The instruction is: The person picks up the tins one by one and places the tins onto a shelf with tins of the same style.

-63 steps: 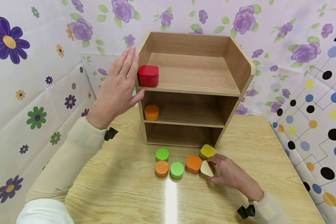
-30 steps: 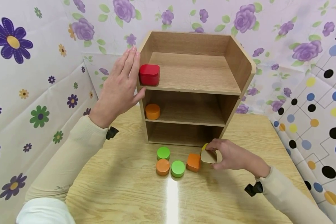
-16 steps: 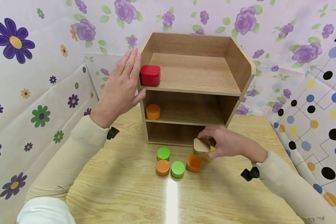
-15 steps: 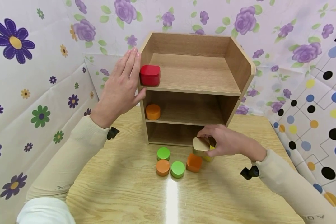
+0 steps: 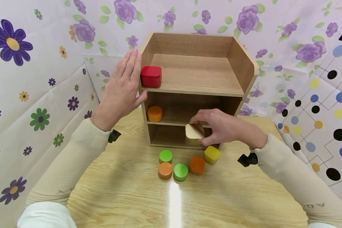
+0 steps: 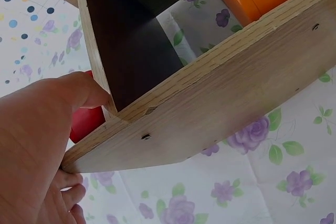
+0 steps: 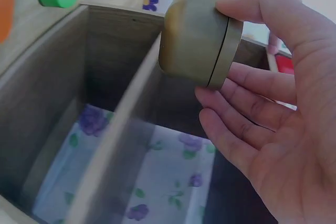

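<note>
While the left hand [image 5: 120, 91] lies flat against the shelf's [image 5: 239, 68] outer side with straight fingers, the right hand [image 5: 220, 126] has lifted the tan block [image 5: 194, 131] off the table [image 5: 125, 190]; pinched in that grip, it now hangs before the middle opening; below the grip sit the yellow block [image 5: 211, 154] and orange block [image 5: 197, 164]; I judge it headed inside.

Bottom shelf [image 5: 174, 137] open; blocks [image 5: 180, 167] before it.
</note>
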The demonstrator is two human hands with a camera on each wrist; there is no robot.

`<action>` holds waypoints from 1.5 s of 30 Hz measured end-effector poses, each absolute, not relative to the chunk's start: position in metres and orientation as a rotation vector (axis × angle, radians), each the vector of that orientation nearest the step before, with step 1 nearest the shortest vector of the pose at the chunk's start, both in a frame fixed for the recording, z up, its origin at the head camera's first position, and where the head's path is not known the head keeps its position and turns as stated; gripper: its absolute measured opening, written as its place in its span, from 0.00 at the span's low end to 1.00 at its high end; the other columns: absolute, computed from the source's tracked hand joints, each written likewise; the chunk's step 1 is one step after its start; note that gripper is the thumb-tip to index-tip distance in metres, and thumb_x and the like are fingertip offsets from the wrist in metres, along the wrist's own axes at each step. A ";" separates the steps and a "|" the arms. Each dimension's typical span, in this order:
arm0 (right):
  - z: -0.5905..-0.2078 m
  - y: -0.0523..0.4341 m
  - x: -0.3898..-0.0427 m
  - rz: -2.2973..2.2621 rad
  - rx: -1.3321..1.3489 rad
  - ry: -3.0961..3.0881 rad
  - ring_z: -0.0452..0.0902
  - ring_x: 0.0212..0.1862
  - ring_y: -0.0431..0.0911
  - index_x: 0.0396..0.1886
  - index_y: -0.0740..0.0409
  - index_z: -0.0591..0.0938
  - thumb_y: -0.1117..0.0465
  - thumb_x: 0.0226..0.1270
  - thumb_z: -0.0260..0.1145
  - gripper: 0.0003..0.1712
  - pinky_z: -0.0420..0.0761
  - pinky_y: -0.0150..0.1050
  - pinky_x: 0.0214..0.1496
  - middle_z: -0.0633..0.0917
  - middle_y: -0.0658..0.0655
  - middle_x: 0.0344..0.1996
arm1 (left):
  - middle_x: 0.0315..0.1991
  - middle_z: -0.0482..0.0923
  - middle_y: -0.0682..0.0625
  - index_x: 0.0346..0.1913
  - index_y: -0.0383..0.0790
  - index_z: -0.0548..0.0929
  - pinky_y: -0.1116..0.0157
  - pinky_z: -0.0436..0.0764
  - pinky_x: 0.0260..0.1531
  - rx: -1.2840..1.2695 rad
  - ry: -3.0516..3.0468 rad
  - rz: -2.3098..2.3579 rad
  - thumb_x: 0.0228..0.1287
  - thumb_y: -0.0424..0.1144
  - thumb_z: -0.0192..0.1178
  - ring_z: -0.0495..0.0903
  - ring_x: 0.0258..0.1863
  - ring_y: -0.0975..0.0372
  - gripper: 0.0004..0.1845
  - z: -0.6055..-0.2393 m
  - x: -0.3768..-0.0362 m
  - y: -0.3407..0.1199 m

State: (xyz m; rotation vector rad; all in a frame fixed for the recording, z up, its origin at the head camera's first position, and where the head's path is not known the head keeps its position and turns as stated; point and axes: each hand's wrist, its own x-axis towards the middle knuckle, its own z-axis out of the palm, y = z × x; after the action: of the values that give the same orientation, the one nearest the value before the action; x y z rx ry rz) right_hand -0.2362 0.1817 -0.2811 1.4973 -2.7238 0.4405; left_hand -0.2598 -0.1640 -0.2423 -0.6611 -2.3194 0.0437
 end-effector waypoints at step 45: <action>-0.174 0.130 -0.309 0.676 1.248 -2.458 0.83 0.53 0.45 0.59 0.58 0.87 0.58 0.58 0.76 0.27 0.81 0.43 0.65 0.89 0.55 0.50 | 0.85 0.47 0.32 0.83 0.25 0.47 0.54 0.47 0.88 -0.666 -2.333 0.020 0.69 0.46 0.63 0.49 0.86 0.42 0.51 -0.242 -0.259 -0.165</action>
State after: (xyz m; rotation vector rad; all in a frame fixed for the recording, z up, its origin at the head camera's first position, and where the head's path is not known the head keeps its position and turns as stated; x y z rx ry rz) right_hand -0.3088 0.1295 -0.1742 1.2477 -2.4584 0.6761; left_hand -0.2592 -0.1651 -0.2420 -0.6660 -2.3329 0.0201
